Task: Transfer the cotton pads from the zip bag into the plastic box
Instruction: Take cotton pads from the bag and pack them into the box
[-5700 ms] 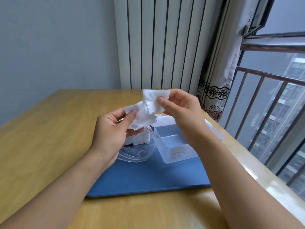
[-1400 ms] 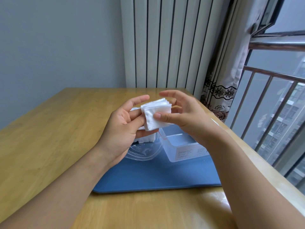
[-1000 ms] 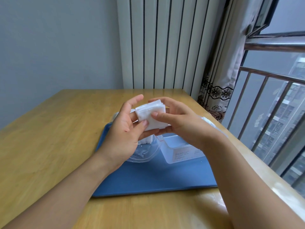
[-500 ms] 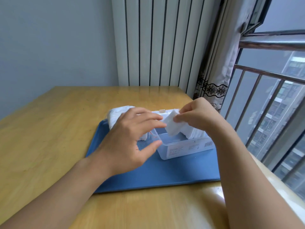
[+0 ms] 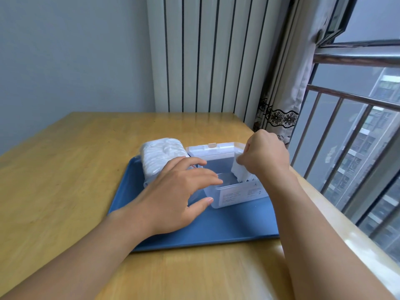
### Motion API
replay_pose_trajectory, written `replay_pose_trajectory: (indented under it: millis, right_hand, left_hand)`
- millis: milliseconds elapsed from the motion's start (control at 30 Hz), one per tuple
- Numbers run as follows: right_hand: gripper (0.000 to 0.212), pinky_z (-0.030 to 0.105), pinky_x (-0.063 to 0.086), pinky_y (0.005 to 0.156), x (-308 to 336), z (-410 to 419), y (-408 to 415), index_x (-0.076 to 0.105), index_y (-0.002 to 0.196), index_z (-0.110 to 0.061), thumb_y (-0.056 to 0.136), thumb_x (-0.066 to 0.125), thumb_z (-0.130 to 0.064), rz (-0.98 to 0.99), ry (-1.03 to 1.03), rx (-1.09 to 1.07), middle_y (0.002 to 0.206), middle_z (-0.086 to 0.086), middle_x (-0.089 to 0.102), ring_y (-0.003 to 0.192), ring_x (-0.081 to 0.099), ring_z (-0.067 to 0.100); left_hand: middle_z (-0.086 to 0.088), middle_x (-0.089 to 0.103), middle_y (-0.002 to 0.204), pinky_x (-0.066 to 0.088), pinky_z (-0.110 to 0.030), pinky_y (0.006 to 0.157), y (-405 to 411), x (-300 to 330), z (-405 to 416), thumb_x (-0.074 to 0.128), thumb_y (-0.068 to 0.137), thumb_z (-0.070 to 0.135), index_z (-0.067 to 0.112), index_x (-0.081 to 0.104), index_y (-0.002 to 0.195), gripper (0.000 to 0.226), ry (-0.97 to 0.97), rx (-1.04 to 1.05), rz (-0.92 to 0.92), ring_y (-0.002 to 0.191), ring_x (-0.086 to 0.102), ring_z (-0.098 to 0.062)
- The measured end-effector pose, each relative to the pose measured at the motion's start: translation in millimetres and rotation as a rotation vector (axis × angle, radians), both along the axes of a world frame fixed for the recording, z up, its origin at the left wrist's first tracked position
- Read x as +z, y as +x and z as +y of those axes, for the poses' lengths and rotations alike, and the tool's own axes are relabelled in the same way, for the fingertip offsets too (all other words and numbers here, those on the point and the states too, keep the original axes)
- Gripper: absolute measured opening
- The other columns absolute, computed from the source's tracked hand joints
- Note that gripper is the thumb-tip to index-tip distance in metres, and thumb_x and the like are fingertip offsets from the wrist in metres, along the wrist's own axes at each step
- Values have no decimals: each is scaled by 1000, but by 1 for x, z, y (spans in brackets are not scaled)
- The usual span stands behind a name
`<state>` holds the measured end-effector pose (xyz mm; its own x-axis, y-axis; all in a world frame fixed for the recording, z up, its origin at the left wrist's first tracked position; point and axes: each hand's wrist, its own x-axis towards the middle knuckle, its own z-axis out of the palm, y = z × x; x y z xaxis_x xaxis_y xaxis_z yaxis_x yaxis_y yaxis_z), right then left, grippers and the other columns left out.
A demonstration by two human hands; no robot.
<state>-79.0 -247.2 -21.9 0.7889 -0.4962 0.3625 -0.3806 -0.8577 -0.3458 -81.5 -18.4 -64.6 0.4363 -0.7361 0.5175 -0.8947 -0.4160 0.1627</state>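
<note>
Our right hand (image 5: 267, 155) pinches cotton pads (image 5: 240, 173) into one plastic box (image 5: 233, 193); left hand (image 5: 179, 191) spread wide beside one zip bag (image 5: 161, 156)

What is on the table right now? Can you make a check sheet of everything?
Surface: wooden table, blue tray on it.
Job's things: zip bag of cotton pads on tray; open plastic box; stack of cotton pads in its right end.
Clutter: nothing seen.
Hands: left hand open, beside box; right hand grips the stack.
Cables: nothing seen.
Surroundings: radiator, curtain, barred window.
</note>
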Motion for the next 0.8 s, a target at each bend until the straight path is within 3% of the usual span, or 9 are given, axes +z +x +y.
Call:
replay_pose_trajectory:
  millis: [100,233,367,500,600,667,700,733,800]
  right_hand:
    - [26,32,43,66,0,0,-1,62,93,-12,73,77,-13,15,4,1,97,8,64,89,60,35]
    - [49,32,40,66,4,2,-5,59,97,-15,66,92,-35,55,80,42,96,3,61,90,59,29]
    - [45,32,43,69,7,4,-8,64,91,-18,65,91,-42,-15,139,94,93,-2,59,91,58,25]
    - [29,29,40,63,12,9,-11,68,77,-20,68,87,-41,-196,138,171,73,-7,57,80,59,19]
    - [19,23,38,55,28,29,-24,74,69,-19,79,81,-33,-398,254,496,55,-9,60,53,50,3]
    - [18,21,35,51,37,55,-42,77,72,-12,87,77,-22,-313,399,824,49,-5,57,47,44,4]
    - [16,22,35,51,34,70,-49,78,75,-11,88,75,-20,-235,373,938,50,-2,56,48,44,5]
    - [13,25,35,52,25,84,-51,79,78,-15,89,74,-21,-190,243,1001,55,1,55,52,45,9]
    - [10,31,39,61,2,104,-45,80,89,-27,86,71,-27,-207,-154,922,76,-1,53,71,46,16]
  left_hand:
    - [16,57,135,33,-34,113,-1,9,3,69,82,38,31,57,137,57,-66,-15,-2,132,46,-9]
    - [13,50,131,43,-41,103,5,30,22,71,67,37,34,48,139,76,-92,166,-6,120,47,-13]
    - [15,37,127,41,-37,104,14,35,40,71,63,40,41,35,142,87,92,416,114,121,34,-13]
    - [14,35,129,43,-37,100,16,35,42,63,65,36,40,31,143,85,139,496,158,122,35,-16]
    - [13,45,120,50,-38,87,17,36,41,62,68,32,36,45,133,67,31,522,167,111,50,-19]
    - [13,54,100,52,-36,77,20,38,41,60,66,35,33,60,111,45,-127,527,134,88,59,-21]
    - [12,57,91,53,-35,74,22,38,42,60,66,36,32,64,98,33,-208,522,113,80,61,-20]
    - [11,60,85,53,-34,71,23,38,42,63,68,36,30,68,87,21,-285,517,88,75,61,-19]
    - [8,64,83,52,-33,69,26,38,41,71,74,30,27,73,74,4,-419,525,59,69,61,-17]
